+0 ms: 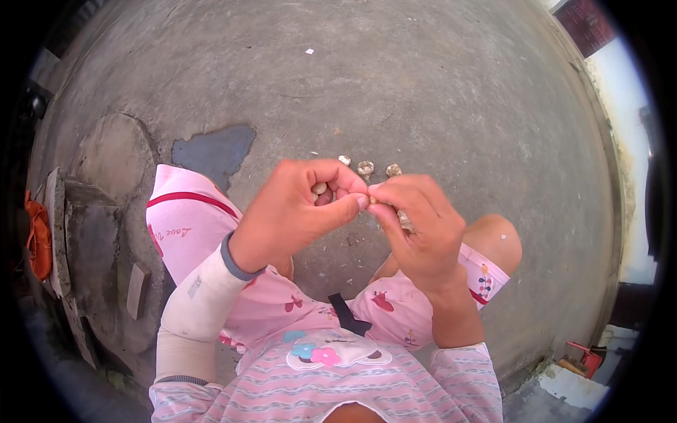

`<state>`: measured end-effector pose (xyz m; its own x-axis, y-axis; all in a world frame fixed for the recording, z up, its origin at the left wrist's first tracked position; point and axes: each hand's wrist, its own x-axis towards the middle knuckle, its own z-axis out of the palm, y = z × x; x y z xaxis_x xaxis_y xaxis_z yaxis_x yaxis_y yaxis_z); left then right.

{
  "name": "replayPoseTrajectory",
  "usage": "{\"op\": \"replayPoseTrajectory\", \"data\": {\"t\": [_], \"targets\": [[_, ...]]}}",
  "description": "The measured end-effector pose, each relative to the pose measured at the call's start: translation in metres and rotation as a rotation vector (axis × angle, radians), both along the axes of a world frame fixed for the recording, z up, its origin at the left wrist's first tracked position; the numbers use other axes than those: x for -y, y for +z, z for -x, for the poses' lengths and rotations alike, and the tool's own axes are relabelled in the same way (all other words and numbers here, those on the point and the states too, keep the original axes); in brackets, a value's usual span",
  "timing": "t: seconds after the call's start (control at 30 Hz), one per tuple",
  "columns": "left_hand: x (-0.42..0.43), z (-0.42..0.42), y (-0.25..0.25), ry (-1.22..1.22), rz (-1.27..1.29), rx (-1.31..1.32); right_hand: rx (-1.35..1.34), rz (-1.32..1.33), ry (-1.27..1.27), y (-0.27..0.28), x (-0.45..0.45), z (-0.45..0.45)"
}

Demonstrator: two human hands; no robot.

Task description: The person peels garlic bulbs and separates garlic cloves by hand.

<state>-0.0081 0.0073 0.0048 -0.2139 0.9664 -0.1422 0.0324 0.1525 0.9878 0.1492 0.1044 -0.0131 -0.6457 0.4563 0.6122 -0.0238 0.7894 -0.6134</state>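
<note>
My left hand [293, 208] is closed, its curled fingers keeping a few small pale round pieces [319, 189], like seeds or nuts, against the palm. Thumb and forefinger of that hand meet the fingertips of my right hand [427, 229]. A tiny yellowish piece [373, 201] is pinched there; its kind is too small to make out. On the ground just beyond the hands lie a whitish husk-like lump [364, 168], a brownish one [393, 170] and a smaller white bit [344, 160]. Another lump [405, 223] is partly hidden behind my right hand.
Grey concrete ground [395, 84] spreads ahead, with a dark patch [215, 151] at left. A concrete block structure [92, 247] and an orange cloth or bag [39, 240] are at far left. A white wall [624, 92] and a red-handled item [587, 359] are at right.
</note>
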Motion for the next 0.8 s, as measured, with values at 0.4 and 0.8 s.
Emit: {"op": "replayPoseTrajectory", "data": {"t": [0.4,0.8], "targets": [[0.000,0.000,0.002,0.130,0.021,0.266,-0.115,0.860,0.155,0.008,0.007,-0.005],[-0.002,-0.006,-0.014,-0.081,0.039,0.545,-0.061,0.793,0.155,0.003,0.002,-0.006]]}}
